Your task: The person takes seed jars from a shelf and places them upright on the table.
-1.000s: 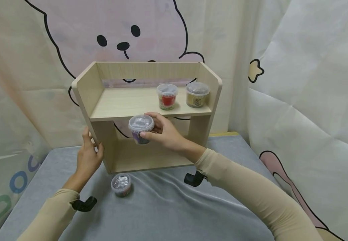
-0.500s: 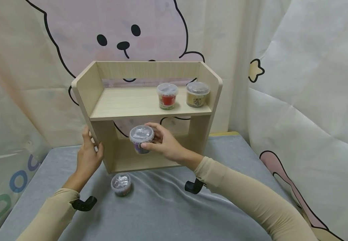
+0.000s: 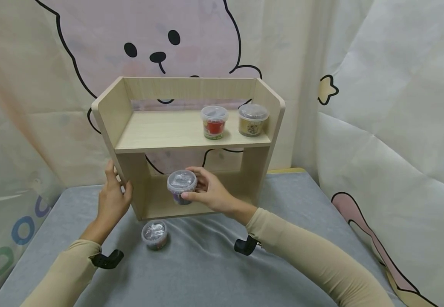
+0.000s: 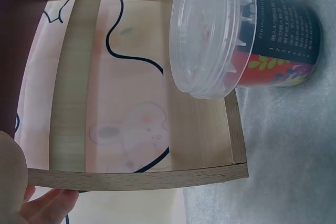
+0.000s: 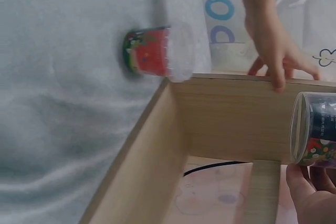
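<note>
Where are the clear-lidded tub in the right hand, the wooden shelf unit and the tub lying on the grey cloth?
held tub [image 3: 181, 182], head view, lid.
wooden shelf unit [image 3: 156, 132], head view, upper board.
tub on the cloth [image 3: 154, 233], head view, lid.

Clear-lidded small tub [image 3: 181, 186], dark label, upright, held inside lower bay of wooden shelf unit [image 3: 150, 130].
</note>
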Motion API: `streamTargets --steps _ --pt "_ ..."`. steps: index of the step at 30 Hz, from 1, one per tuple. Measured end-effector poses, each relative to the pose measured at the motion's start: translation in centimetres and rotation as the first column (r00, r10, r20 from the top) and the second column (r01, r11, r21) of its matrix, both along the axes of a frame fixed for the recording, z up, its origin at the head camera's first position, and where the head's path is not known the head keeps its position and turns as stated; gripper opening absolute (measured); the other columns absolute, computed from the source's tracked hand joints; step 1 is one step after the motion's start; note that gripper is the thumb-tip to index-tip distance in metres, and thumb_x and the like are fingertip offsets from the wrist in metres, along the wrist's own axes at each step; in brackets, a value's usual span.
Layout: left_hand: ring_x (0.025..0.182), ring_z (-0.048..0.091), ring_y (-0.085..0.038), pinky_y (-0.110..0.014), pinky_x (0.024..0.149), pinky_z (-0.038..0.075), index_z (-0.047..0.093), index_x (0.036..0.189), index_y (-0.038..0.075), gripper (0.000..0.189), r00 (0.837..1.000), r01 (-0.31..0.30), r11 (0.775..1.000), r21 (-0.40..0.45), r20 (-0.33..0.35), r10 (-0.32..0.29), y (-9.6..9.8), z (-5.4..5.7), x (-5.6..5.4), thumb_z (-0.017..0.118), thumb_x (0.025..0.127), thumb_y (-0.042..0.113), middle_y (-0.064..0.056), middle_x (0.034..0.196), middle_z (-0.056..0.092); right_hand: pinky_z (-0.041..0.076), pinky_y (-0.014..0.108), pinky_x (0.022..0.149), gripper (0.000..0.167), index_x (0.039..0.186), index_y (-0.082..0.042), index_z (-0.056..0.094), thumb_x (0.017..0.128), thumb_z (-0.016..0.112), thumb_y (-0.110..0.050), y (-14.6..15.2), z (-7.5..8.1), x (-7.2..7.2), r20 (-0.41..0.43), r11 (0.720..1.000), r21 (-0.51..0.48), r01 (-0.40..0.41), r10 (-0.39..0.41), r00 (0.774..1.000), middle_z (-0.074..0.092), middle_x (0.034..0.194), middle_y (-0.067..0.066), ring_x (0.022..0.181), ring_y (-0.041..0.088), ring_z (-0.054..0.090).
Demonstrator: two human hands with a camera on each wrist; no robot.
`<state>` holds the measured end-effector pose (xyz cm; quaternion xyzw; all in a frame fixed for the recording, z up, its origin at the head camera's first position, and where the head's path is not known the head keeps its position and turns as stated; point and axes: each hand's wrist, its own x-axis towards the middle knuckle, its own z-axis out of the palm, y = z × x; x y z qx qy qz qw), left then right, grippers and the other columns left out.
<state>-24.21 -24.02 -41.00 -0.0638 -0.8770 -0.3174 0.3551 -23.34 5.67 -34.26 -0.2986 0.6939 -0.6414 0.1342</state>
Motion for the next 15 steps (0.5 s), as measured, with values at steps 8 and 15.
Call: streamTargets --steps 8,15 --pt "0.097 0.069 -0.055 -0.064 0.066 0.054 0.014 0.155 0.016 0.074 1.0 -0.008 1.0 -0.01 0.008 0.008 0.0 0.1 -0.1 0.056 0.096 0.001 -0.037 0.133 0.058 0.053 0.029 0.101 0.066 0.149 0.001 0.035 0.092 0.068 0.004 0.1 -2.0 0.0 0.025 0.999 0.014 -0.035 0.034 0.999 0.053 0.141 0.032 0.127 0.033 0.061" --pt "0.096 0.069 -0.054 -0.064 0.065 0.052 0.015 0.155 0.015 0.072 1.0 -0.023 1.0 -0.01 0.02 0.023 0.1 0.2 0.1 0.055 0.097 0.003 -0.037 0.132 0.058 0.053 0.029 0.101 0.064 0.148 0.003 0.037 0.091 0.068 0.004 -0.2 -3.8 0.1 0.042 1.0 0.008 -0.029 0.028 0.999 0.055 0.139 0.033 0.124 0.028 0.062"
